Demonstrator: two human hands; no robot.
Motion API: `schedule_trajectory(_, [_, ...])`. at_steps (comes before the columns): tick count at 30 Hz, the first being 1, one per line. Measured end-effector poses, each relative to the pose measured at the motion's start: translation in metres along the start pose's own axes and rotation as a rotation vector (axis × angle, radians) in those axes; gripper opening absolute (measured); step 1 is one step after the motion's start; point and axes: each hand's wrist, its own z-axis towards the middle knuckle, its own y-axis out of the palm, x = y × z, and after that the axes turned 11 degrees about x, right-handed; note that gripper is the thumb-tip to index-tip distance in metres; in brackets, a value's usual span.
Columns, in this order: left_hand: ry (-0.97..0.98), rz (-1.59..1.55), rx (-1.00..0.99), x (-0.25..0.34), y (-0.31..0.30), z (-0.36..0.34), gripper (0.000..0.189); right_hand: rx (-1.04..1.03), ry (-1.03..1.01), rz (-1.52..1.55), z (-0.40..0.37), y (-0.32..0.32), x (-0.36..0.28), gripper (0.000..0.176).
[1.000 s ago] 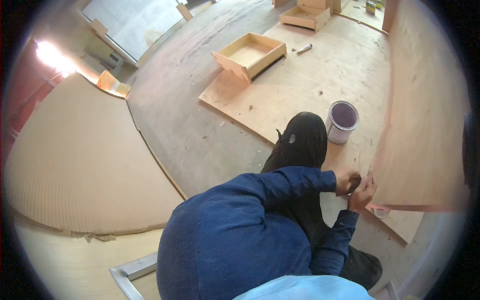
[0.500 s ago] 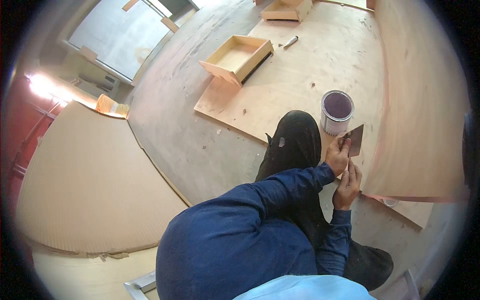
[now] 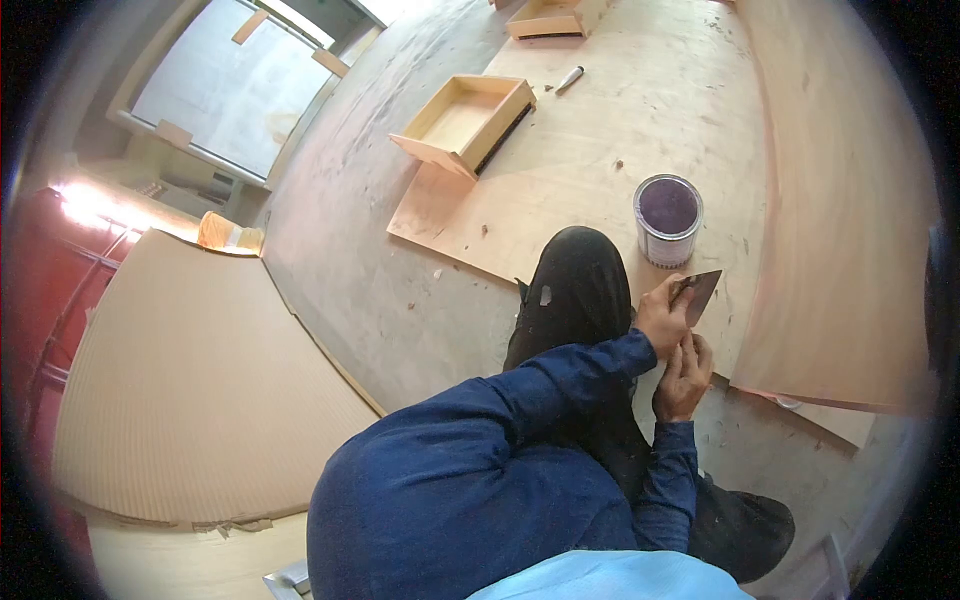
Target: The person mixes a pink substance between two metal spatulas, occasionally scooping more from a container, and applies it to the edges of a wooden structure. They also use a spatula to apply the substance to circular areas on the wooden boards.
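My left hand (image 3: 662, 316) is closed around a putty knife, its broad, flat metal blade (image 3: 706, 296) pointing up and to the right. Just below it, my right hand (image 3: 685, 374) has its fingers bent and pressed together. Its fingertips meet the underside of my left hand, and whatever they may hold is hidden. An open can (image 3: 668, 250) with dark purplish contents stands on the plywood sheet (image 3: 560, 190), just beyond the blade.
A wooden drawer (image 3: 455, 128) sits on the plywood's left edge, with another drawer (image 3: 550, 18) farther back. Between them lies a white tube (image 3: 570, 80). A tall curved-looking wood panel (image 3: 840, 220) rises at right. Ribbed board (image 3: 200, 400) stands at left. My bent knee (image 3: 575, 275) is near the can.
Both hands have shifted slightly down and left in view, and the blade has tilted. My right fingers have curled in more. The surroundings shifted a little with my head.
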Motion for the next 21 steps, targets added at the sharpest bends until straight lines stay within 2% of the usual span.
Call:
schedule_trajectory(6, [0.005,0.072,-0.068,0.008,-0.007,-0.001,0.025,0.003,-0.061,-0.083,0.003,0.000,0.001,0.034])
schedule_trajectory(8, [0.066,0.218,-0.146,0.001,-0.008,-0.005,0.022,0.071,-0.009,-0.037,0.006,0.000,0.007,0.034])
schedule_trajectory(12, [0.153,0.206,-0.250,-0.010,-0.006,-0.020,0.019,0.120,0.089,0.019,0.028,-0.010,0.027,0.034])
schedule_trajectory(14, [0.284,0.383,-0.586,-0.002,-0.008,-0.028,0.019,0.141,0.120,0.071,0.035,-0.016,0.037,0.035])
schedule_trajectory(16, [0.252,0.501,-0.626,0.002,-0.003,-0.026,0.023,0.153,0.145,0.085,0.037,-0.017,0.032,0.036])
schedule_trajectory(18, [0.324,0.166,-0.161,-0.023,0.013,-0.022,0.013,0.200,0.100,0.104,0.036,-0.016,0.023,0.037])
schedule_trajectory(20, [0.354,0.100,0.127,-0.055,0.025,0.005,0.020,0.173,0.022,0.081,0.035,-0.021,0.001,0.037])
schedule_trajectory(21, [0.264,-0.032,0.269,-0.063,0.030,0.021,0.026,0.177,-0.050,0.111,0.034,-0.023,-0.008,0.038])
